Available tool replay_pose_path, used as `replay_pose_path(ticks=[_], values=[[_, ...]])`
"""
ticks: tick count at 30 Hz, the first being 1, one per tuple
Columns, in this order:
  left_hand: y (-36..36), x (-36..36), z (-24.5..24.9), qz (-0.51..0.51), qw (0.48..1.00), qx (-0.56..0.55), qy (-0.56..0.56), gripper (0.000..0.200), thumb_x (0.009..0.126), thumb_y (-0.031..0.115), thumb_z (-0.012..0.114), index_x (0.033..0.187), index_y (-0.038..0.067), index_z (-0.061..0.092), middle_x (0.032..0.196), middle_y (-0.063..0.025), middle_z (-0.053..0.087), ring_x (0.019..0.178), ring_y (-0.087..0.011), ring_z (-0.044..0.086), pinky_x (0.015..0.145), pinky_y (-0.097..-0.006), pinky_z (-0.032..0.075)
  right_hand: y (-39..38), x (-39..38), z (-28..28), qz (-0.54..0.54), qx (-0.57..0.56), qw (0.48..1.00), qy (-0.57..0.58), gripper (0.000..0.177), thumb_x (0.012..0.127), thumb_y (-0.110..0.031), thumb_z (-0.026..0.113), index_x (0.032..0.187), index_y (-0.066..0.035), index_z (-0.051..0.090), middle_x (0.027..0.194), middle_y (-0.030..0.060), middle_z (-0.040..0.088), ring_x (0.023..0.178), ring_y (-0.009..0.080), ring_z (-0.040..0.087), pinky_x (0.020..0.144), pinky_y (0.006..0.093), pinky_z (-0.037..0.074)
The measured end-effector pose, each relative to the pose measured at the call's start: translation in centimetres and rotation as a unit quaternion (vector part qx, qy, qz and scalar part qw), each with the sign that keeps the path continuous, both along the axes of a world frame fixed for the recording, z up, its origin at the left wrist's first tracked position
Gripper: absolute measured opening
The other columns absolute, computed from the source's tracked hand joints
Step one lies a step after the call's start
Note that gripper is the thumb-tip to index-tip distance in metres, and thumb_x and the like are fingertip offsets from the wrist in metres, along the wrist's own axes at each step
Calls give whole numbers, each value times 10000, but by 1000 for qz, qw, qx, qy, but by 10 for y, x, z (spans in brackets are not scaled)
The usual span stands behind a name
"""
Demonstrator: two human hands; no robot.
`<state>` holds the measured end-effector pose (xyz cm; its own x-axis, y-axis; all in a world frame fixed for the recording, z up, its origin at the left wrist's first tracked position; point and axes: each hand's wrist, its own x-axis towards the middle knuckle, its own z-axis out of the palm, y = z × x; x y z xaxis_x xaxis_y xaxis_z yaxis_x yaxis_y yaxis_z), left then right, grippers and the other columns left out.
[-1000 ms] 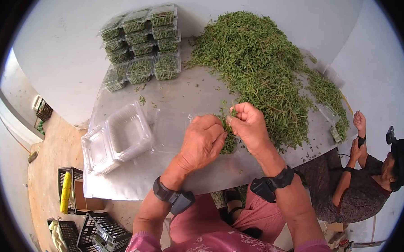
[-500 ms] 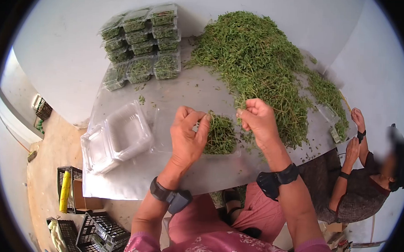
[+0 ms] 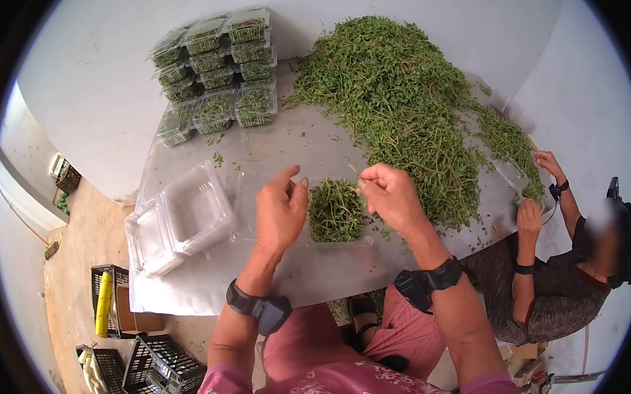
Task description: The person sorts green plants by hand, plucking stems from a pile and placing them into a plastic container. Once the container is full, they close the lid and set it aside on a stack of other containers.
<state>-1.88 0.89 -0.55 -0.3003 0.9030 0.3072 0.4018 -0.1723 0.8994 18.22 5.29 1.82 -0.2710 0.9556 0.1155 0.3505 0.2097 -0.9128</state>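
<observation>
A clear plastic clamshell box lies open before me, its tray filled with leafy green sprigs [image 3: 336, 210] and its lid [image 3: 245, 209] flat to the left. My left hand [image 3: 280, 211] hovers over the lid side, thumb and index finger apart, holding nothing visible. My right hand [image 3: 394, 198] is closed in a pinch at the tray's right edge. A thin green stem [image 3: 357, 172] sticks up from its fingertips. Beyond that hand rises a large heap of greens [image 3: 397, 105].
Nested clear clamshells [image 3: 181, 219] sit at the left of the metal-looking table [image 3: 255, 282]. Filled boxes [image 3: 214, 108] are stacked at the back left. On the right, a co-worker's hands [image 3: 530, 217] are by another open box [image 3: 511, 174]. Black crates [image 3: 160, 370] stand on the floor.
My left hand has moved slightly left from the tray and its fingers have parted. My right hand has shifted a little left and down toward the tray. The co-worker's hands have moved toward their box.
</observation>
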Motion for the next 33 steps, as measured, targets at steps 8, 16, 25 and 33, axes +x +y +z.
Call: replay_pose_path(ticks=[8,16,25,33], values=[[1,3,1,-7,991,125,43,131,855,65,625,947,-20,663,707,-145,658,642,-229,652,632,-321,507,-2,-8,-12,-34,90,995,-5,123,832,-67,677,926,0,635,761,108,688,656,153,651,593,294,501],[-2,4,1,-123,977,64,160,129,814,19,615,924,-13,673,811,-200,667,749,-328,667,700,-359,516,-3,-5,-8,-4,98,986,-136,94,889,-88,636,926,-2,633,697,14,626,621,63,534,570,230,443],[1,4,3,-93,970,144,170,93,784,-7,609,864,-10,658,734,-188,628,680,-382,611,642,-427,484,2,2,-5,-21,72,995,-67,120,891,-100,635,933,12,633,725,38,643,636,90,593,566,263,476],[-3,13,5,-117,932,201,277,162,782,22,637,939,43,666,828,-94,620,790,-302,584,773,-396,438,0,-14,-25,-2,301,939,-164,66,787,-55,672,850,-39,658,811,76,616,776,263,585,702,388,459]])
